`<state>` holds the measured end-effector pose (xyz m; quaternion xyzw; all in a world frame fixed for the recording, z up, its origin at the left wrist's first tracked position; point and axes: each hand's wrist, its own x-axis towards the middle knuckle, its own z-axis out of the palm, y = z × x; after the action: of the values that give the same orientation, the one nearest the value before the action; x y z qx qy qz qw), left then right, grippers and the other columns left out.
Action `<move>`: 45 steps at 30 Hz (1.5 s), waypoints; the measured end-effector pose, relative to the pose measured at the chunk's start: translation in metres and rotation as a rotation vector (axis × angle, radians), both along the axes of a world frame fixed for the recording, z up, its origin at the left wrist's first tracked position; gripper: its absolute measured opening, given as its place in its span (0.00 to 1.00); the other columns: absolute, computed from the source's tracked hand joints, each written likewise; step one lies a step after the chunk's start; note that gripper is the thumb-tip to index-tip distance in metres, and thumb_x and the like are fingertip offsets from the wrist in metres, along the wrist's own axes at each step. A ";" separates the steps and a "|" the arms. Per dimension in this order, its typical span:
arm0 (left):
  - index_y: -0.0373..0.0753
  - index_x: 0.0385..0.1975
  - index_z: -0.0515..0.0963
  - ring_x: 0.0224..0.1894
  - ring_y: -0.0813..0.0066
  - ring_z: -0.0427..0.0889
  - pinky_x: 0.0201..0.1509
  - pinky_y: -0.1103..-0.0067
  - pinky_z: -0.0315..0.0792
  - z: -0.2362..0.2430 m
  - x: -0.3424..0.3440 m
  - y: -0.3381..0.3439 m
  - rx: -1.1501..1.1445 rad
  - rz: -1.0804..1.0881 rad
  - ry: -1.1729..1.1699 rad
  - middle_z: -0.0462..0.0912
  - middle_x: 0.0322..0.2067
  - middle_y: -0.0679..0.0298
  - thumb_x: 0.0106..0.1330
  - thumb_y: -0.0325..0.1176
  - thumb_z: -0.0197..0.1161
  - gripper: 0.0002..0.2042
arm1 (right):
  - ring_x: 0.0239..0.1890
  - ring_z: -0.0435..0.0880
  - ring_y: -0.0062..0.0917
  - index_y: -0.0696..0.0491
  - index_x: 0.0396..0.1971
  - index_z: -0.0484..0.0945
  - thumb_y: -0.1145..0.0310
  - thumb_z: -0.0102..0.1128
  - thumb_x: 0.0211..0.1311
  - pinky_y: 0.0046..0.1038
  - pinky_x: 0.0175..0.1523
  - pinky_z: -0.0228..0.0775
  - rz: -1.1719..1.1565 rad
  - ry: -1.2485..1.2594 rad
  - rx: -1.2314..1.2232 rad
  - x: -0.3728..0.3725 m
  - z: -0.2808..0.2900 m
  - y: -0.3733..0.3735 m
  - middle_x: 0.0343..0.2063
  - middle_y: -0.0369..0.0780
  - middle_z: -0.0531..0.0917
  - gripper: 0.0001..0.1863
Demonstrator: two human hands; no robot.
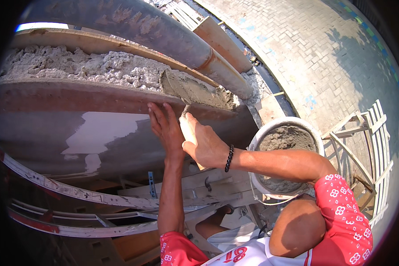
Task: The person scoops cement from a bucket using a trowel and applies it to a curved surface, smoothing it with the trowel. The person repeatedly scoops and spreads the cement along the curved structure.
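Note:
My right hand (204, 144) grips a trowel (173, 84) by its light handle; the metal blade lies in wet grey mortar (210, 95) on top of a ledge (88, 88). Drier, rough cement (88, 62) covers the ledge to the left. My left hand (166, 133) rests against the ledge's near face just left of the trowel, fingers apart and pointing up. Below, the wall (40, 128) has a pale irregular patch. A white bucket of mortar (286, 137) stands at the right, partly behind my right forearm.
A grey pipe (142, 26) and a board run along beyond the ledge. Below are ladder rails (79, 190), planks, a blue level (152, 185) and a hammer (208, 184). A slatted wooden frame (376, 146) is at the right; a paved ground (297, 44) lies beyond.

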<state>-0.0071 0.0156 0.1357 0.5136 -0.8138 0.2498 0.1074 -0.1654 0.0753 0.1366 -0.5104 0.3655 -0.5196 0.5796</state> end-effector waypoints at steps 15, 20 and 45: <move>0.32 0.68 0.55 0.70 0.40 0.47 0.70 0.55 0.50 -0.019 0.016 -0.007 0.113 -0.120 0.555 0.37 0.72 0.41 0.56 0.26 0.64 0.38 | 0.40 0.78 0.55 0.66 0.68 0.43 0.76 0.56 0.55 0.45 0.47 0.72 0.100 0.041 -0.181 0.000 -0.019 0.084 0.47 0.64 0.70 0.43; 0.37 0.71 0.49 0.71 0.39 0.47 0.69 0.53 0.49 0.001 -0.003 0.004 0.038 -0.003 -0.028 0.36 0.72 0.40 0.57 0.24 0.64 0.42 | 0.38 0.79 0.54 0.63 0.65 0.51 0.74 0.55 0.56 0.45 0.47 0.71 -0.107 -0.042 -0.069 -0.028 -0.040 0.085 0.39 0.59 0.75 0.37; 0.32 0.69 0.52 0.71 0.35 0.45 0.70 0.53 0.48 0.006 -0.006 0.006 0.066 -0.041 0.030 0.35 0.71 0.37 0.57 0.24 0.64 0.39 | 0.16 0.69 0.21 0.53 0.37 0.69 0.51 0.36 0.71 0.24 0.15 0.66 0.568 -0.868 0.752 -0.058 -0.026 -0.046 0.18 0.35 0.71 0.20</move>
<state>-0.0126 0.0215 0.1418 0.5037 -0.8303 0.2128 0.1079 -0.2231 0.0291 0.1108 -0.0921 0.1054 -0.3414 0.9294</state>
